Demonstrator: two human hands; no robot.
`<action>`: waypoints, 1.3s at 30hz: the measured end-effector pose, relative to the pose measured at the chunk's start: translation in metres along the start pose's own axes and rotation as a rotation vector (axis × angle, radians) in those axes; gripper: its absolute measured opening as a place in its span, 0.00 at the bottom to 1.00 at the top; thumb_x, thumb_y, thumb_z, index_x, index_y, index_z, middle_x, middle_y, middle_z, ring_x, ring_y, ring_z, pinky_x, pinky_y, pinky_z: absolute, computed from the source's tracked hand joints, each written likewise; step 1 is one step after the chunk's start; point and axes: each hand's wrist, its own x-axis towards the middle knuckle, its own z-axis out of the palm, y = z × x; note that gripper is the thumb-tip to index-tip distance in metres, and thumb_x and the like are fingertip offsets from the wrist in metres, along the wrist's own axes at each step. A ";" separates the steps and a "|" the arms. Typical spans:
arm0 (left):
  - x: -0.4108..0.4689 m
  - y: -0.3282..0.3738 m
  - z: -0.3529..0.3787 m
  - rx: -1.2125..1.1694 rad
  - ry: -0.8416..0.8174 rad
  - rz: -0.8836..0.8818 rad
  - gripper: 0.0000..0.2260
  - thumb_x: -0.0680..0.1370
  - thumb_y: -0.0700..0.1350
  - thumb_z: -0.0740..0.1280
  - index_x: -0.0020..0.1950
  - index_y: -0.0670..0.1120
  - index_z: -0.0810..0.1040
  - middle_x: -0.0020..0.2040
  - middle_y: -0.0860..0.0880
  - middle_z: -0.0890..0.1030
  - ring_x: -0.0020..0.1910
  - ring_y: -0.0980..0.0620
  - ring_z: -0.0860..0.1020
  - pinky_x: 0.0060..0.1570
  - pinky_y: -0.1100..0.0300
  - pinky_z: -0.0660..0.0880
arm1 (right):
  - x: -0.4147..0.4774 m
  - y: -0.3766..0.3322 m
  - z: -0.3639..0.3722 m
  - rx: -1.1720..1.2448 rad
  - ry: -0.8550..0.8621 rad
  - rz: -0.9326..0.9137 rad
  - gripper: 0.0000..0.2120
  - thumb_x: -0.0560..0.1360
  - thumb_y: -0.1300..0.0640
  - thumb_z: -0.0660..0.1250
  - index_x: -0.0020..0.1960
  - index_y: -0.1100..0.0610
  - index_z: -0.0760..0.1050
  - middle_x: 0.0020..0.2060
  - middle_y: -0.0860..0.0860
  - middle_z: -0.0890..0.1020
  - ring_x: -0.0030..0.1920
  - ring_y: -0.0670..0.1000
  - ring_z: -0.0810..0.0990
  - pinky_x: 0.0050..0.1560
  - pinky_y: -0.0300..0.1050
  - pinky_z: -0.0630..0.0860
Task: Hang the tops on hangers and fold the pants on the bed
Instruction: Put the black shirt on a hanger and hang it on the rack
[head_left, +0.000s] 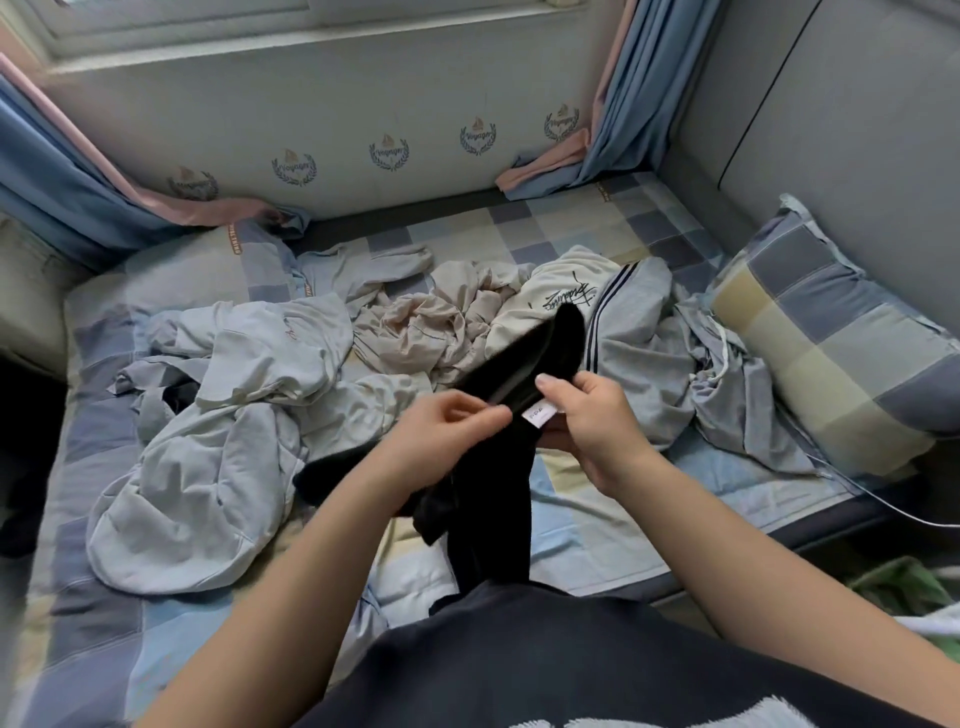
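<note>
A black garment (493, 499) with a white label hangs between my hands above the bed (587, 525). My left hand (441, 431) pinches its edge at the left. My right hand (592, 415) grips it by the label, thumb on top. Behind it lies a heap of clothes: a pale grey top (208, 467) at the left, a beige crumpled piece (431, 322) in the middle, a cream top with black script (556, 296), and grey pants with dark stripes (639, 353) at the right. No hanger shows in this view.
A checked pillow (831, 353) leans against the grey padded wall at the right. Blue and pink curtains (67, 171) hang at both back corners. A white cord (893, 512) runs off the bed's right edge. Green cloth (904, 587) lies on the floor at the right.
</note>
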 end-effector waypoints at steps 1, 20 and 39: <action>0.000 -0.008 0.004 0.055 -0.029 -0.014 0.11 0.71 0.57 0.76 0.46 0.52 0.83 0.39 0.57 0.86 0.39 0.60 0.84 0.38 0.64 0.78 | -0.001 -0.003 0.000 0.036 0.000 0.003 0.06 0.81 0.62 0.65 0.47 0.60 0.78 0.36 0.55 0.84 0.33 0.51 0.84 0.30 0.45 0.80; -0.023 0.029 -0.005 0.166 0.127 0.513 0.04 0.77 0.41 0.69 0.47 0.47 0.83 0.39 0.54 0.83 0.40 0.53 0.80 0.41 0.60 0.74 | -0.018 0.007 -0.022 -0.783 -0.173 -0.471 0.37 0.72 0.54 0.77 0.76 0.43 0.64 0.76 0.49 0.61 0.77 0.48 0.59 0.76 0.47 0.55; -0.030 -0.054 -0.049 0.420 -0.171 0.477 0.11 0.80 0.43 0.65 0.39 0.56 0.74 0.33 0.57 0.75 0.33 0.58 0.73 0.32 0.63 0.66 | -0.118 0.179 -0.028 -0.751 0.628 0.144 0.13 0.68 0.70 0.62 0.31 0.55 0.67 0.25 0.48 0.70 0.36 0.58 0.71 0.34 0.48 0.62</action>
